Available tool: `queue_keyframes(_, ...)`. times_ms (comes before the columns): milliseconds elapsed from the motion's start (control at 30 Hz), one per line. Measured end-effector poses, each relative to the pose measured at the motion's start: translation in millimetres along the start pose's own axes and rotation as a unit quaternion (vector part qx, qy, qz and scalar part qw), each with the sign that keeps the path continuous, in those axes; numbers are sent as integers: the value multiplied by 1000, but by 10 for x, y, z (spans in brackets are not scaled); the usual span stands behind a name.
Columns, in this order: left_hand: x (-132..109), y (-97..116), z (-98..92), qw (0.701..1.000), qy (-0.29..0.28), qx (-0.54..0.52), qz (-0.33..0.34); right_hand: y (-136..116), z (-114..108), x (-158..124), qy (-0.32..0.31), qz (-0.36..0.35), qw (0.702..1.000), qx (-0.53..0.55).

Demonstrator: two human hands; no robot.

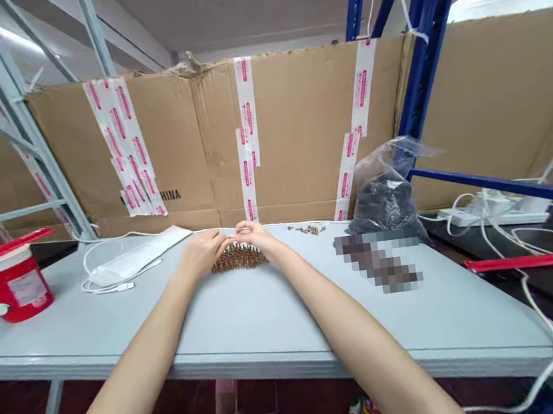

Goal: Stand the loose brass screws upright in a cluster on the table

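Note:
Both my arms reach forward over a pale grey table (250, 318). My left hand (201, 250) and my right hand (257, 235) meet fingertip to fingertip just above a pile of small brown metal parts (237, 259). The fingers of both hands are pinched together on something tiny that I cannot make out. A few loose brown parts (309, 230) lie farther right on the table.
A red bucket (8, 283) stands at the table's left end. A white pouch with a cable (131, 258) lies behind my left hand. A plastic bag of dark parts (386, 197) sits at right, by a blue rack post (420, 62). Cardboard walls the back.

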State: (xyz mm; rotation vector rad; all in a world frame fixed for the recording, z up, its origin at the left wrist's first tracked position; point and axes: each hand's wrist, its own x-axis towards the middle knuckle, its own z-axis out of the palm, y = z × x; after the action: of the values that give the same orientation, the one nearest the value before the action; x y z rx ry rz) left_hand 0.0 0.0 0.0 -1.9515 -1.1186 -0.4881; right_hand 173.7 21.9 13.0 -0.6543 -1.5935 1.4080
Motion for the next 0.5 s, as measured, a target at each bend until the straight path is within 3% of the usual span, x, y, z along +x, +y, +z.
queue_keyframes(267, 4, 59, -7, 999, -36, 1, 22, -2, -40, -14, 30, 22, 999, -2)
queue_keyframes(500, 25, 77, -36, 998, -37, -36, -43, 31, -21, 19, 21, 29, 999, 32)
